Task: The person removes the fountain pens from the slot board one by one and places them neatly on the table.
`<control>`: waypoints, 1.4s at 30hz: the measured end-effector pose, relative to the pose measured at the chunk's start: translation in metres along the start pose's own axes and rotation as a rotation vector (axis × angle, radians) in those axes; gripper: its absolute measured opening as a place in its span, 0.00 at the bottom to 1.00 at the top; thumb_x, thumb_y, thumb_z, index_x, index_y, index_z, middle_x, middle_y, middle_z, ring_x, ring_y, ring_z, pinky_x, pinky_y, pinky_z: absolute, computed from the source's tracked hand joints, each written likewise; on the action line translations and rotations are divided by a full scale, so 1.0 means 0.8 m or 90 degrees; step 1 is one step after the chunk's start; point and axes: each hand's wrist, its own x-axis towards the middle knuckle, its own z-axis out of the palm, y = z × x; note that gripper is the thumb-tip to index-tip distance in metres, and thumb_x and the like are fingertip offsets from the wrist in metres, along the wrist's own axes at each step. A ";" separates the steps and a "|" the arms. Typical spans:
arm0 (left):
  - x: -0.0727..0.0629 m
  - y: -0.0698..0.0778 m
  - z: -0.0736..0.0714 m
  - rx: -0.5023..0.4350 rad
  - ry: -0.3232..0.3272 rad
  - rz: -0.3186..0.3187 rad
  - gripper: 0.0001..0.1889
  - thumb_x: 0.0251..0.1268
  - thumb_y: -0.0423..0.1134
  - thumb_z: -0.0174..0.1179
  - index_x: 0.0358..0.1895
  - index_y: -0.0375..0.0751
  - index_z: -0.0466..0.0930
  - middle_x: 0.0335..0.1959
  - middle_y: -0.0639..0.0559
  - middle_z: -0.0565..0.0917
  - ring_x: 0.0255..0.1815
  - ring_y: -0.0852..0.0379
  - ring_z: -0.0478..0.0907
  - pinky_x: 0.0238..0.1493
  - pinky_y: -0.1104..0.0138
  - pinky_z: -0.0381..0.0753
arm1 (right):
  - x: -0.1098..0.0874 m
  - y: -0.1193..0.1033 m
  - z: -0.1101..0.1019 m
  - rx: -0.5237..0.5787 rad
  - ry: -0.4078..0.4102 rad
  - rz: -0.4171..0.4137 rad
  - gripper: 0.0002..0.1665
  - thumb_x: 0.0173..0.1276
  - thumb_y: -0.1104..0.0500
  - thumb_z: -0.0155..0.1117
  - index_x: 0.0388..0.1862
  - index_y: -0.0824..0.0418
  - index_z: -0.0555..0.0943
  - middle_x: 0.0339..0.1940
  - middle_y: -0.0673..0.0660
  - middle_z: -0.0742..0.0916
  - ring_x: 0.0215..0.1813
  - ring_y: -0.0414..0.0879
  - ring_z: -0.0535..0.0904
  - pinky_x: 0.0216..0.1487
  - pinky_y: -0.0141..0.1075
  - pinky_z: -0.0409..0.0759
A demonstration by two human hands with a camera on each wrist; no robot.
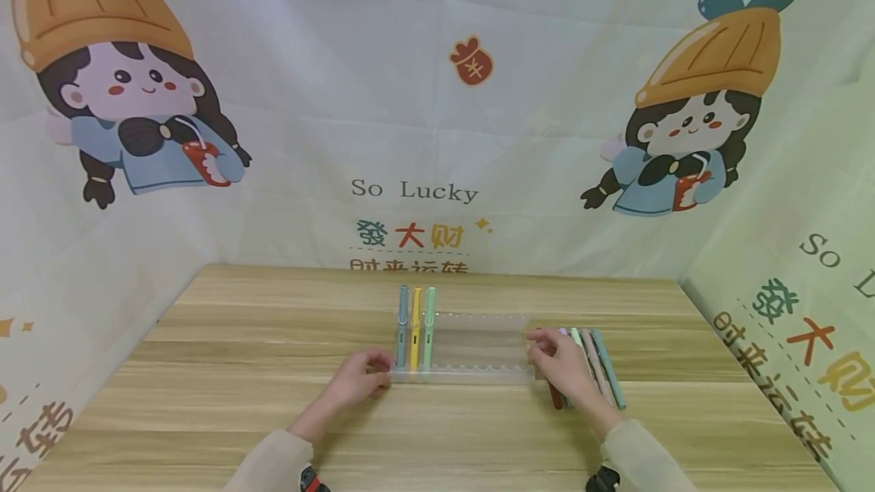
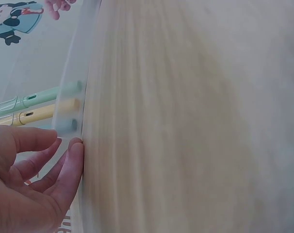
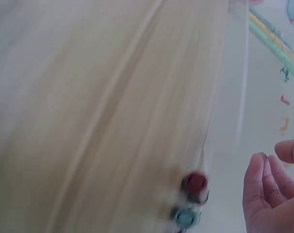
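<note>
A clear plastic pen rack (image 1: 478,376) with notched rails lies on the table. Three capped pens stand side by side at its left end: a grey-blue pen (image 1: 402,329), a yellow pen (image 1: 415,329) and a mint green pen (image 1: 429,329). My left hand (image 1: 361,375) pinches the rack's left end between thumb and fingers (image 2: 72,158). At the opposite end, my right hand (image 1: 562,359) holds the edge with its fingertips; the clear plastic is hard to make out there. Under and beside that hand lie several loose pens (image 1: 608,370), partly covered by it.
The wooden table (image 1: 273,325) reaches back to a printed cloth backdrop (image 1: 437,135), which also hangs along both sides. In the right wrist view, a dark red pen end (image 3: 195,182) and a teal pen end (image 3: 186,217) show beside the rack.
</note>
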 end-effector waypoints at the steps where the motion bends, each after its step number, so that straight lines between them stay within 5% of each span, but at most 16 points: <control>1: 0.000 0.000 0.000 -0.001 0.000 0.000 0.09 0.52 0.22 0.54 0.38 0.27 0.73 0.30 0.44 0.75 0.27 0.55 0.73 0.26 0.64 0.77 | 0.001 -0.002 0.003 0.004 -0.001 -0.004 0.13 0.57 0.67 0.56 0.42 0.66 0.78 0.27 0.52 0.78 0.28 0.44 0.73 0.26 0.32 0.73; 12: 0.001 0.000 0.000 -0.004 0.003 0.002 0.08 0.52 0.23 0.55 0.38 0.27 0.73 0.29 0.43 0.75 0.27 0.54 0.74 0.26 0.64 0.78 | 0.008 -0.023 0.036 0.057 -0.003 -0.053 0.12 0.52 0.70 0.56 0.38 0.69 0.78 0.22 0.51 0.79 0.23 0.42 0.74 0.21 0.31 0.74; 20: 0.000 0.001 0.000 -0.006 0.002 0.006 0.09 0.52 0.22 0.53 0.38 0.27 0.73 0.30 0.44 0.75 0.28 0.53 0.74 0.26 0.63 0.78 | 0.011 -0.041 0.060 0.135 -0.016 -0.062 0.14 0.53 0.72 0.56 0.40 0.72 0.76 0.24 0.56 0.81 0.25 0.51 0.77 0.22 0.33 0.77; 24: 0.000 0.000 0.000 0.000 0.002 0.006 0.09 0.52 0.22 0.53 0.38 0.27 0.73 0.30 0.44 0.75 0.28 0.53 0.74 0.26 0.64 0.78 | 0.003 -0.069 0.064 0.198 -0.029 -0.079 0.13 0.53 0.75 0.55 0.40 0.75 0.75 0.26 0.65 0.81 0.27 0.59 0.77 0.25 0.44 0.78; 31: 0.000 0.002 0.000 0.007 0.005 -0.001 0.09 0.52 0.22 0.53 0.38 0.28 0.74 0.30 0.45 0.75 0.28 0.54 0.74 0.27 0.64 0.78 | 0.009 -0.071 0.087 0.222 -0.015 -0.093 0.15 0.56 0.70 0.59 0.45 0.70 0.75 0.32 0.66 0.81 0.34 0.53 0.79 0.30 0.34 0.78; 36: -0.001 0.001 0.000 0.006 0.004 0.003 0.09 0.52 0.22 0.53 0.38 0.28 0.74 0.30 0.45 0.75 0.28 0.54 0.74 0.26 0.64 0.78 | 0.003 -0.096 0.090 0.258 -0.021 -0.072 0.19 0.56 0.72 0.58 0.48 0.70 0.72 0.36 0.69 0.81 0.38 0.57 0.78 0.37 0.40 0.78; 42: -0.001 0.001 -0.001 -0.002 0.000 0.003 0.09 0.52 0.21 0.53 0.38 0.27 0.73 0.30 0.45 0.75 0.28 0.54 0.74 0.26 0.63 0.78 | 0.018 -0.076 0.116 0.245 -0.043 -0.059 0.24 0.55 0.71 0.58 0.53 0.67 0.70 0.39 0.68 0.81 0.40 0.53 0.78 0.38 0.37 0.78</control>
